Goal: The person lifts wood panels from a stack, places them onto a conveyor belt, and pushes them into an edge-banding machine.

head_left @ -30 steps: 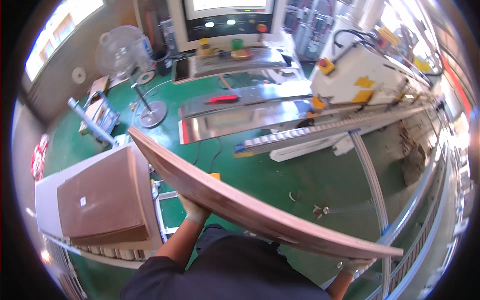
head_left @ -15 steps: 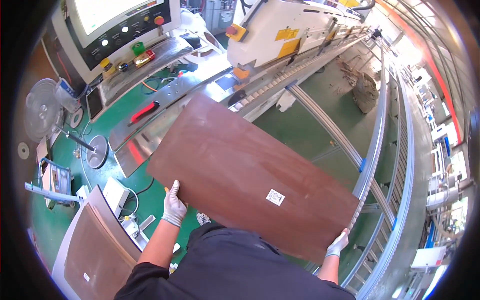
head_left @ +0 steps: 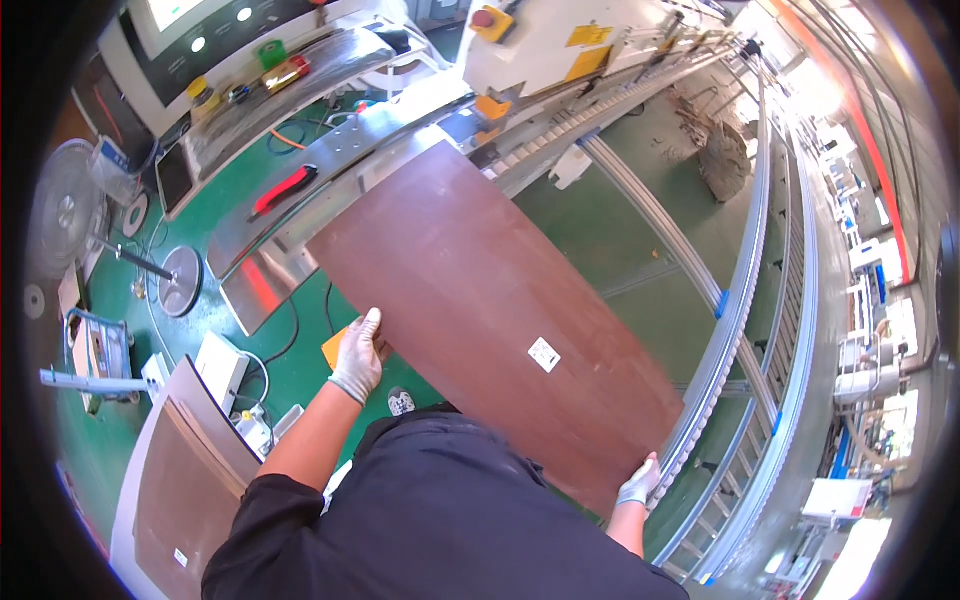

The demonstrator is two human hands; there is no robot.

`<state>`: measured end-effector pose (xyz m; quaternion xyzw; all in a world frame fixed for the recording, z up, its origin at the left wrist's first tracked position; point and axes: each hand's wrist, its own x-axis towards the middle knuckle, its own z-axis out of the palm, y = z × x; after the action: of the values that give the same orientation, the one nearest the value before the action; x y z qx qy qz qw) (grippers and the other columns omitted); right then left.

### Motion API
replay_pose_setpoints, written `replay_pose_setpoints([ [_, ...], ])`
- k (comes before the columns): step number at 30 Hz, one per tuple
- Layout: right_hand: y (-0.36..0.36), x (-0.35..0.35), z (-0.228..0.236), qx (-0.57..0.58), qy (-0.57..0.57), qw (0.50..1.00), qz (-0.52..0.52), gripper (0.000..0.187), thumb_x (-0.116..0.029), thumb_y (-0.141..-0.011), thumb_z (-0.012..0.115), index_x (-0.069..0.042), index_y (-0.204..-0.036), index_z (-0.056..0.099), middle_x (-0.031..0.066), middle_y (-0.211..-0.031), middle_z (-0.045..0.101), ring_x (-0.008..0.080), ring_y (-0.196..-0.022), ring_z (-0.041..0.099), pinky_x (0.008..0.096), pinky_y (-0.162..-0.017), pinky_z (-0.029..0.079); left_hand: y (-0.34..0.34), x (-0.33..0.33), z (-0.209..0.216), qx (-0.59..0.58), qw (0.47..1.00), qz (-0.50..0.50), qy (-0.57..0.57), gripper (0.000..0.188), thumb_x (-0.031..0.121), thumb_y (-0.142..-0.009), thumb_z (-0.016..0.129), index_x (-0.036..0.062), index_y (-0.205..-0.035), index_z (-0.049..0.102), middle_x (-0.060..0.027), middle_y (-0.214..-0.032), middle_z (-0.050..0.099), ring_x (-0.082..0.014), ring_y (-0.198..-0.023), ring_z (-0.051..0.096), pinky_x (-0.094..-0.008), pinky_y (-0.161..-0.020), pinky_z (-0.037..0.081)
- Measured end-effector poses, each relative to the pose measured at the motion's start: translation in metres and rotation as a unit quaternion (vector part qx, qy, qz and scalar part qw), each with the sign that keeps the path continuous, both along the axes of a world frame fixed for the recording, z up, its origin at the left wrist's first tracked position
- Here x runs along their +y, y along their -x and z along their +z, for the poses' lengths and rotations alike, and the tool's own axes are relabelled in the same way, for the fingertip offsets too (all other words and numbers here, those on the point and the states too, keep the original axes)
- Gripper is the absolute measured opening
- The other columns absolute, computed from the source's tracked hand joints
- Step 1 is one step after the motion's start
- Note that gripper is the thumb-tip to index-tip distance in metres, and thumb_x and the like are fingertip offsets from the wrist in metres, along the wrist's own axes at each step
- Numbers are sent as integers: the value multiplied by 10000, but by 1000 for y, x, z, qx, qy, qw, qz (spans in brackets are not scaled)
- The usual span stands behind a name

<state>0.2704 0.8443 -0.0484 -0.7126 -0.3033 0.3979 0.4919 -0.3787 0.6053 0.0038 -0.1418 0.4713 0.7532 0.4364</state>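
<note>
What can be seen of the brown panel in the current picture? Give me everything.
The panel is a large, flat rectangular board with a smooth, faintly smudged brown face; it looks like laminated wood. A small white label sits past its middle, toward the near short end. It slants across the view, labelled face up. The left hand holds its left long edge; the right hand, its near short end. Its far end overlaps a metal ledge; contact there can't be told.
</note>
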Motion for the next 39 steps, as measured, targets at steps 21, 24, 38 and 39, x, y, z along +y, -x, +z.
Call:
replay_pose_setpoints([
  [21, 0, -35, 60, -208, 36, 966, 152, 476, -298, -991, 575, 57, -1306, 616, 173, -1291, 621, 281, -1214, 564, 408, -1109, 414, 65, -4, 11, 278, 921, -216, 166, 504, 527, -988, 648, 28, -930, 694, -59, -778, 668, -131, -715, 653, -310, -664, 537],
  [24, 75, -56, 75, -46, 105, 989, 94, 489, -338, -975, 622, -20, -1344, 581, 155, -1363, 592, 296, -1255, 525, 427, -1129, 361, 81, -11, 26, 376, 847, -251, 281, 481, 504, -940, 698, 23, -966, 706, -107, -798, 694, -198, -746, 686, -352, -714, 542],
  [38, 128, -8, 91, -103, 41, 989, 93, 727, -414, -935, 734, -34, -1494, 467, 114, -1531, 472, 268, -1368, 471, 459, -1211, 324, 122, 35, -2, 232, 971, 7, 56, 443, 379, -1082, 527, -39, -1093, 672, -22, -1029, 678, -149, -969, 600, -331, -892, 472],
  [39, 120, -1, 90, -99, 69, 987, 106, 742, -430, -949, 723, -13, -1502, 457, 113, -1558, 446, 255, -1409, 424, 456, -1223, 297, 123, 37, -1, 228, 970, 8, 84, 433, 377, -1083, 527, -31, -1076, 674, -14, -1004, 658, -133, -939, 580, -316, -869, 466],
])
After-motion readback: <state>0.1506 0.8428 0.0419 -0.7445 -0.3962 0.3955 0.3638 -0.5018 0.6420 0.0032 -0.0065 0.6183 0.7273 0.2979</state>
